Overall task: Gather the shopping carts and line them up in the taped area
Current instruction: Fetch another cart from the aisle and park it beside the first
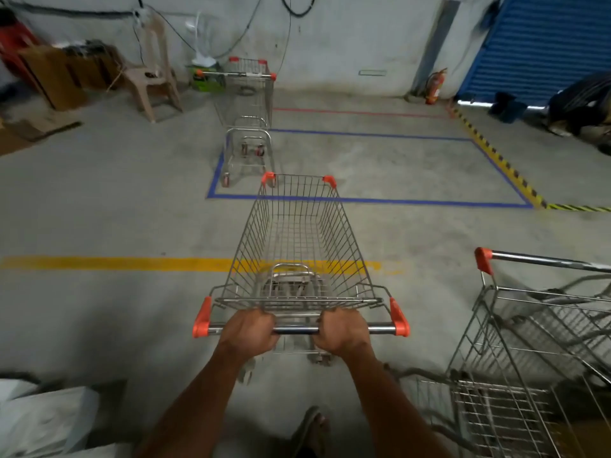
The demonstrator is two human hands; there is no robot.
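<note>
- Down in what looks like a concrete basement, both hands are wrapping tight around the handle bar of a wire shopping cart: the left hand is sitting left of centre, the right hand right of centre, fingers curled fully over the bar.
- That cart is pointing straight ahead, its basket sitting over the yellow floor line and its front orange corners just reaching the near edge of the blue taped rectangle, so it's not inside yet.
- A second cart is already standing in the far left corner of that rectangle, handle toward the camera side, wheels near the tape's left edge.
- Another cart is waiting off to the right, close to the person and well outside the tape, partly cut off by the frame.
- Behind the taped area, a red line is running along the floor, with a plastic chair at the wall on the left, a fire extinguisher on the right, and a blue shutter beyond it.
- Black-and-yellow hazard tape is bordering the rectangle's right side.
</note>
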